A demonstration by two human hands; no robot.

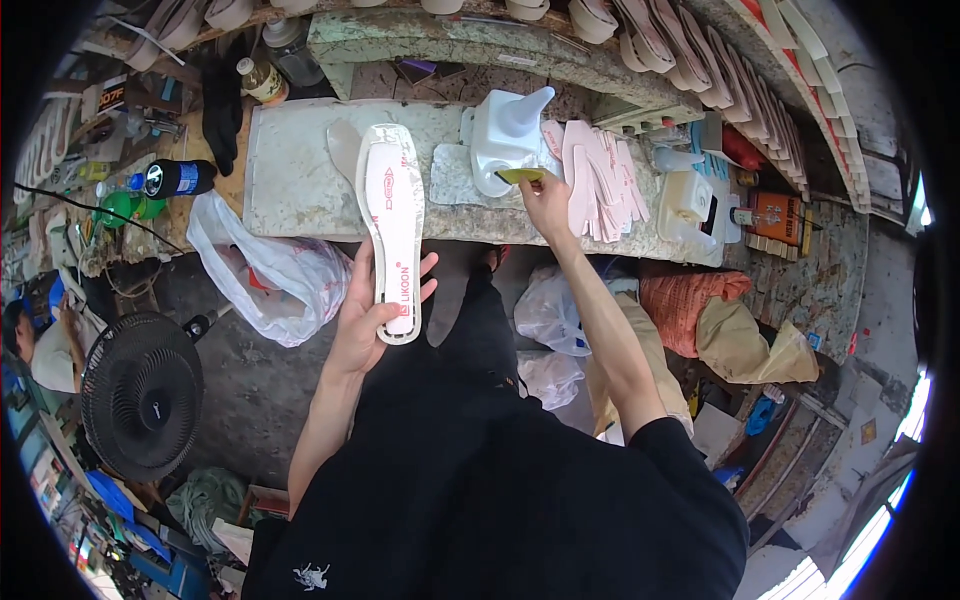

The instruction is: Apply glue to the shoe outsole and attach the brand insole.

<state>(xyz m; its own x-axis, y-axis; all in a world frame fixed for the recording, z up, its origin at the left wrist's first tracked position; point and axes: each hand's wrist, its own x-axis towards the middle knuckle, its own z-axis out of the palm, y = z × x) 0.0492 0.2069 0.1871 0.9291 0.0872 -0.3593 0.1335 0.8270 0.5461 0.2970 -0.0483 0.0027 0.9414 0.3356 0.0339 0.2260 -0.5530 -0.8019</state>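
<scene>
My left hand (368, 310) holds a long white shoe insole (392, 215) with red print by its heel end, the toe end lying on the pale stone workbench (290, 180). My right hand (547, 202) grips a small yellow brush or scraper (520, 175) at the base of a white glue container with a cone spout (508, 135). A pile of pink insole pieces (600, 180) lies just right of that hand. A beige insole piece (345, 148) sits beside the white one.
Plastic bags (275, 270) hang below the bench front. A black fan (140, 395) stands at lower left, bottles (178, 178) at the left, a white tub (685, 195) at the right. Rows of insoles (720, 80) line the back shelf. Another person (45, 340) sits far left.
</scene>
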